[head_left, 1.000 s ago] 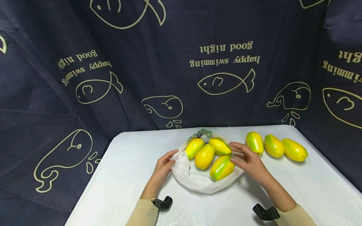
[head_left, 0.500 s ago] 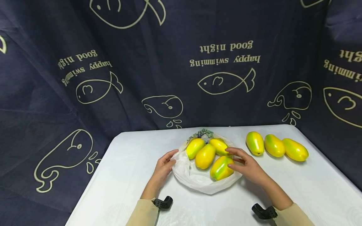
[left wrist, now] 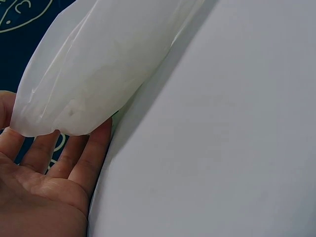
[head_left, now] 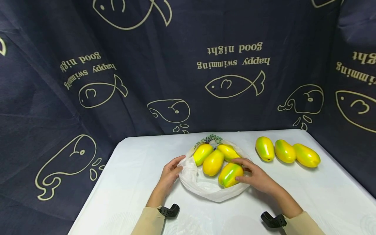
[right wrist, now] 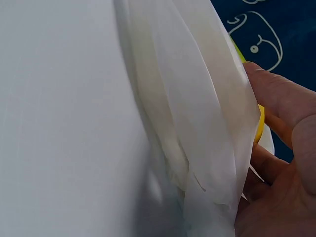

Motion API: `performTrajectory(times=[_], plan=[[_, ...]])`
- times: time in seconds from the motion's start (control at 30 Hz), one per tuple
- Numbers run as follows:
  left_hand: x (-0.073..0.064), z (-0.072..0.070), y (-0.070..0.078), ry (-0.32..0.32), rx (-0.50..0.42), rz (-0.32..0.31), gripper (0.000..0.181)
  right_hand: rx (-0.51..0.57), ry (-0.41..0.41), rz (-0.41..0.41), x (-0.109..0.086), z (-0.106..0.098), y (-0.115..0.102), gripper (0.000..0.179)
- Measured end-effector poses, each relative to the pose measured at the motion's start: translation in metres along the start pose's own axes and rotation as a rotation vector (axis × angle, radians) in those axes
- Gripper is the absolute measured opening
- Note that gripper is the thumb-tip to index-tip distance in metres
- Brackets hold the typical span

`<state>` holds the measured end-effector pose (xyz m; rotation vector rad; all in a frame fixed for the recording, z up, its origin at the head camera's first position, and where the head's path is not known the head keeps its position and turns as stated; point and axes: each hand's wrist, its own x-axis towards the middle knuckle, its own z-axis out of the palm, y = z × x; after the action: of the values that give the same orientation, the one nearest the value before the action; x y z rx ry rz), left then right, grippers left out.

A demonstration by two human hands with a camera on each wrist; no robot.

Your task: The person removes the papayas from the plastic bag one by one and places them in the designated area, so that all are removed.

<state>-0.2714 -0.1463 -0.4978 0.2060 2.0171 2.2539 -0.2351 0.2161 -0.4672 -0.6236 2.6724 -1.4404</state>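
Note:
A white plastic bag (head_left: 217,196) with its mouth spread wide lies on the table, holding several yellow-green papayas (head_left: 212,162). At its left side my left hand (head_left: 168,174) pinches the rim; in the left wrist view the thumb is on one side of the film (left wrist: 74,84) and the fingers behind it. My right hand (head_left: 257,174) reaches over the right rim. Its fingers and thumb curl round the right end of the nearest papaya (head_left: 229,176). In the right wrist view the bag wall (right wrist: 207,108) hides most of that papaya; a yellow sliver shows beside the fingers.
Three more papayas (head_left: 285,151) lie in a row on the white tabletop (head_left: 132,182), at the back right outside the bag. A dark blue curtain (head_left: 176,65) with fish and whale drawings hangs behind the table.
My right hand has shifted left and slightly nearer, from between two papayas onto the nearest one. The left hand and the fruit look the same.

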Motion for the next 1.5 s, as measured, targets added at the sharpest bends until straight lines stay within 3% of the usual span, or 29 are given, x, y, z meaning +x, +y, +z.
performTrajectory(times=[0.2,0.43,0.97,1.5], plan=[[0.0,0.0,0.0,0.0,0.0,-0.006,0.047,-0.014,-0.031,0.037,0.001,0.001,0.003,0.063],[0.0,0.0,-0.001,0.001,0.012,0.0,0.047,-0.009,-0.046,0.001,0.0,0.002,0.001,0.065],[0.001,0.0,-0.001,0.011,0.012,-0.011,0.047,-0.01,0.01,-0.024,0.0,0.008,0.006,0.064],[0.001,0.0,-0.001,0.007,0.014,-0.007,0.046,-0.016,0.142,-0.093,-0.005,0.008,-0.002,0.062]])
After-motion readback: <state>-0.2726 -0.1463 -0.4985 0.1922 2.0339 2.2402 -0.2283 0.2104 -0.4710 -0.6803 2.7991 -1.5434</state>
